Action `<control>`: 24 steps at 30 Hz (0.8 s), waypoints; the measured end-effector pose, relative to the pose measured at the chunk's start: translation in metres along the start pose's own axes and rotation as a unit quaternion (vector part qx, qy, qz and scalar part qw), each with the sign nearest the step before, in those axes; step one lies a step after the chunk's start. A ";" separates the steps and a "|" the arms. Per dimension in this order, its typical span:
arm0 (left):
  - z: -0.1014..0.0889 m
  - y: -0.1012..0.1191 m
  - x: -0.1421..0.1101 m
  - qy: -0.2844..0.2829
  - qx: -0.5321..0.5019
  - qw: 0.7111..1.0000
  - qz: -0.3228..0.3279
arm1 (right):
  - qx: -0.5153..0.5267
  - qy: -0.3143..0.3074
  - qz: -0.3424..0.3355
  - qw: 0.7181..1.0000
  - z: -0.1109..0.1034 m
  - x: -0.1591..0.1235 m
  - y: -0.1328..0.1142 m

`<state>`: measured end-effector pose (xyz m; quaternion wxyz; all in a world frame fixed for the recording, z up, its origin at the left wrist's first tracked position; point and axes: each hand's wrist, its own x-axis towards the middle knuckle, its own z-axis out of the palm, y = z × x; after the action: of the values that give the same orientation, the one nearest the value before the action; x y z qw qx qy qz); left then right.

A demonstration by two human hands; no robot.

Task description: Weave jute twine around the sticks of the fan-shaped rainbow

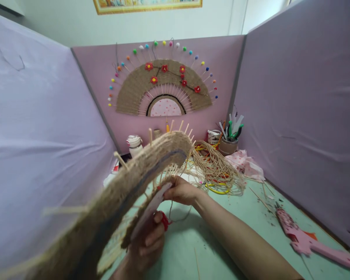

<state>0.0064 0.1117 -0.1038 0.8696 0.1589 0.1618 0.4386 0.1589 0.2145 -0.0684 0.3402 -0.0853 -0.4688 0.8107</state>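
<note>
A woven twine fan (151, 163) is tilted edge-on close to the camera, its near end large and blurred. Wooden sticks poke out along its outer rim, and a dark line runs across its weave. My left hand (150, 241) is wrapped round the fan's pale half-round base (151, 214) from below. On the far end of that base my right hand (182, 190) is closed, its fingertips partly hidden behind the edge. A small red piece (165, 221) shows beside my left fingers; I cannot tell its kind. A loose strand of twine (181, 220) hangs beneath my right hand.
A finished fan (131, 87) with red flowers and coloured balls hangs on the back panel. Behind my hands lies a heap of twine (218, 167). A pink glue gun (303, 241) rests at right. A tool pot (228, 147) and a white bottle (134, 146) stand behind.
</note>
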 end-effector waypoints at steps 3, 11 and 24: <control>0.010 0.000 0.002 -0.015 -0.037 0.999 0.018 | 0.031 0.083 -0.053 0.995 0.006 0.004 -0.004; 0.024 -0.015 0.029 0.151 0.231 0.949 0.149 | 0.012 0.193 -0.108 0.975 0.014 0.005 -0.014; 0.033 0.026 0.112 0.112 0.225 0.919 0.305 | 0.070 0.264 -0.171 0.947 0.016 0.007 -0.024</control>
<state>0.0646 0.2133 -0.0792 0.6111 0.3414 0.2964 0.6498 0.1575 0.2156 -0.0384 0.5903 -0.1911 -0.3115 0.7197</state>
